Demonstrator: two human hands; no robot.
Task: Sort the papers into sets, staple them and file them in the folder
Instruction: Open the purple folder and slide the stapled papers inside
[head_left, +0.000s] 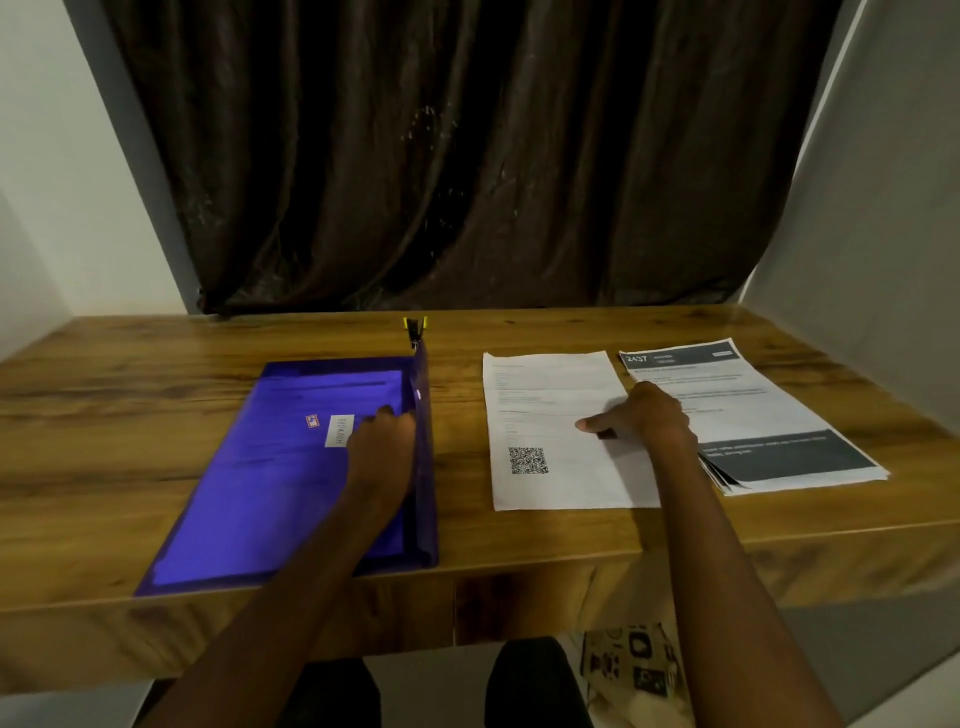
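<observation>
Filing stage: the left hand (382, 447) rests with fingers curled at the opening edge of the glossy blue plastic folder (270, 467) lying flat on the wood-grain desk (156, 374), while the right hand (641, 415) presses extended fingers on a thin white sheet set (545, 431) bearing a QR code. Best practice, in judgement, is to lift the flap wide before sliding papers in square. A second printed stack (769, 415) lies just right; the stapler (415, 328) stands behind the folder.
</observation>
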